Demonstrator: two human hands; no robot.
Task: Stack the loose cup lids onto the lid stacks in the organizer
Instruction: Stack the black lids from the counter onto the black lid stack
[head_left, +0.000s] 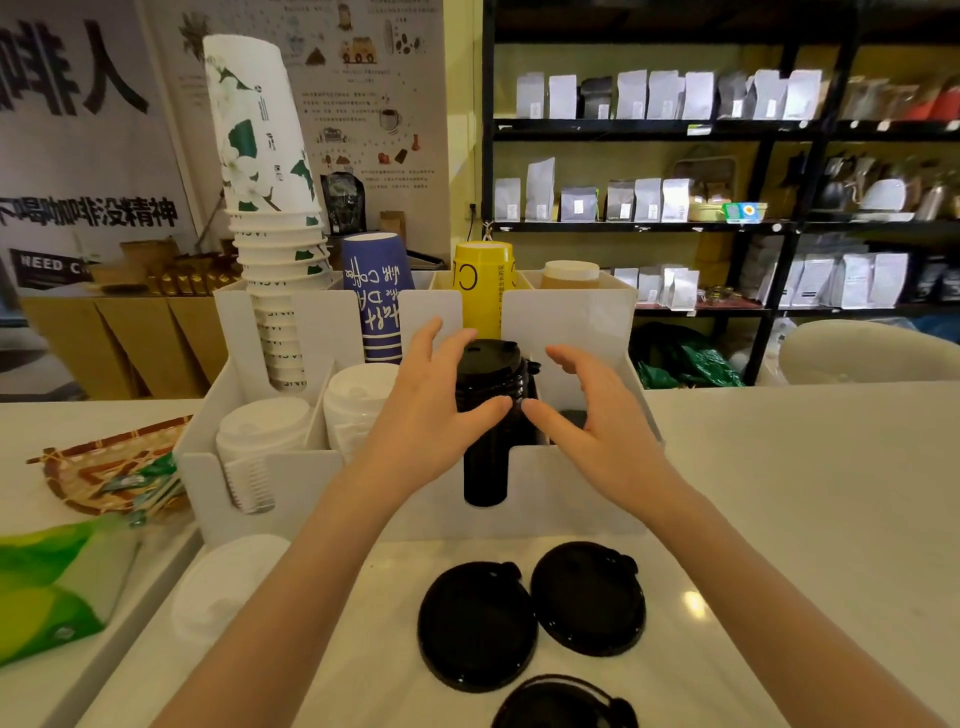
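Observation:
A white organizer (571, 499) stands on the counter with lid stacks in its front row. The black lid stack (488, 374) rises in the middle slot. My left hand (431, 410) is on the stack's left side, its thumb on the front. My right hand (592, 415) hovers to the right, its thumb tip near the stack, fingers spread. Three loose black lids lie on the counter in front: one at the left (475, 626), one at the right (589, 597), one at the bottom edge (563, 704). A loose white lid (228, 587) lies at the front left.
Two white lid stacks (260, 441) (358, 405) fill the organizer's left slots. Behind them stand paper cup stacks: white (270, 208), blue (379, 306), yellow (483, 286). A woven tray (98, 467) and a green packet (47, 587) lie left. Shelves with bags stand at the back right.

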